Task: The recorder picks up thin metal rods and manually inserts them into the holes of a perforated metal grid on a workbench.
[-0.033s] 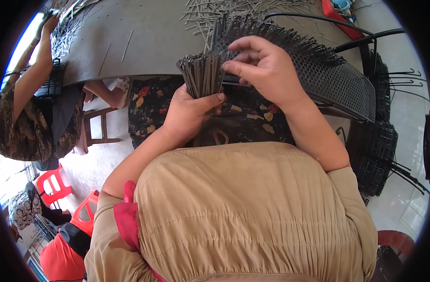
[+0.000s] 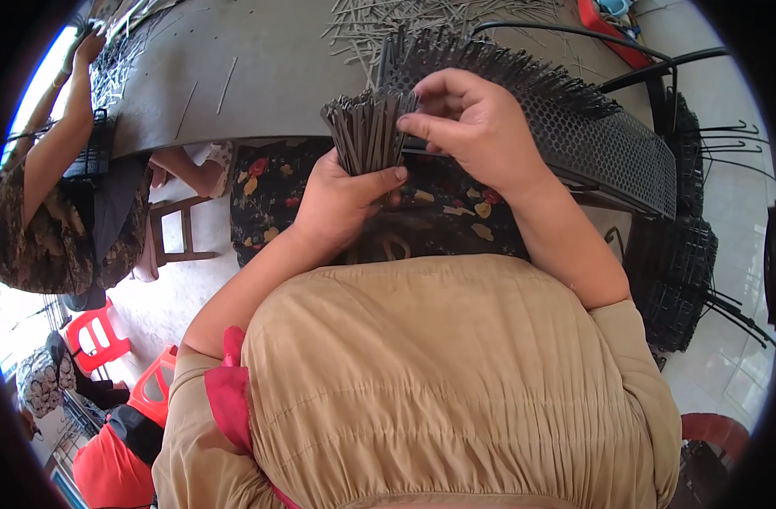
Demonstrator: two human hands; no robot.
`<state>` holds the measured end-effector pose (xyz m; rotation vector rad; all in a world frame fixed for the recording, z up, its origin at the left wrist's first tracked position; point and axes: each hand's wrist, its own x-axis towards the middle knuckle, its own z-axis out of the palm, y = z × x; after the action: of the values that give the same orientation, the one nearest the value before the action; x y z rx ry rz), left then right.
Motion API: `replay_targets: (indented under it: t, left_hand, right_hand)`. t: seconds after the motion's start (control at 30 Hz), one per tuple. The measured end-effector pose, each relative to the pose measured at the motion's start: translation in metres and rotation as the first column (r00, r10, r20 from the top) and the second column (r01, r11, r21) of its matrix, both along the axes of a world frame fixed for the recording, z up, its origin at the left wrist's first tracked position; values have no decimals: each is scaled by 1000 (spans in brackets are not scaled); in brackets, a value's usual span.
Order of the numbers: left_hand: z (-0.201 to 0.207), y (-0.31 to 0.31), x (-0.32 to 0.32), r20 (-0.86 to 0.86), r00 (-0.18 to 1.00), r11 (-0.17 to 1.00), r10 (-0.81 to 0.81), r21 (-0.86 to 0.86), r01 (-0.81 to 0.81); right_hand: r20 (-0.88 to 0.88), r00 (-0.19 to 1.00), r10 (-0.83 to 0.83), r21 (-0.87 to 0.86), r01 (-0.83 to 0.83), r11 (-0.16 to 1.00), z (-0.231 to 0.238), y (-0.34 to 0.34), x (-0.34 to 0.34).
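My left hand (image 2: 337,199) is wrapped round the lower part of a thick bundle of thin dark metal strips (image 2: 366,136), held upright over my lap. The strips' looped or bent-looking tops fan out above my fingers. At the bundle's upper right edge is my right hand (image 2: 485,127), its thumb and forefinger curved and apart, with a gap showing between them. Whether a fingertip touches a strip is hard to make out. Just beyond my right hand stands a long black perforated metal tray (image 2: 625,161) with many similar strips (image 2: 507,64) lined up along it.
Loose strips (image 2: 362,30) lie heaped at the far side of the grey table (image 2: 269,85). Black wire racks (image 2: 680,288) stand at the right. At the left, another person's arm (image 2: 65,127) reaches over the table; red plastic chairs (image 2: 154,390) stand lower left.
My right hand has shifted slightly left and down, its thumb and forefinger nearer the bundle's edge. The left hand keeps its hold.
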<state>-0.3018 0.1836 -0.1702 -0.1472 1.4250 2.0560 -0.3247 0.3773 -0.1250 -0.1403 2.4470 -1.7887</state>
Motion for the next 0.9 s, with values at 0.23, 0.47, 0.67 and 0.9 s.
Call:
replay_targets:
  t: [0.23, 0.47, 0.67, 0.9]
  left_hand:
    - [21, 14, -11, 64, 998, 999, -28, -44, 31]
    - [13, 15, -5, 96, 995, 999, -25, 48, 21]
    - [16, 20, 1, 60, 998, 1000, 16, -20, -15]
    - [13, 19, 3, 36, 999, 998, 22, -58, -20]
  right_hand:
    - [143, 988, -61, -344, 108, 933, -6, 9, 1]
    - [208, 978, -26, -414, 112, 903, -6, 12, 6]
    - [101, 993, -58, -277, 84, 957, -6, 13, 3]
    - [111, 993, -32, -311, 65, 948, -3, 24, -4]
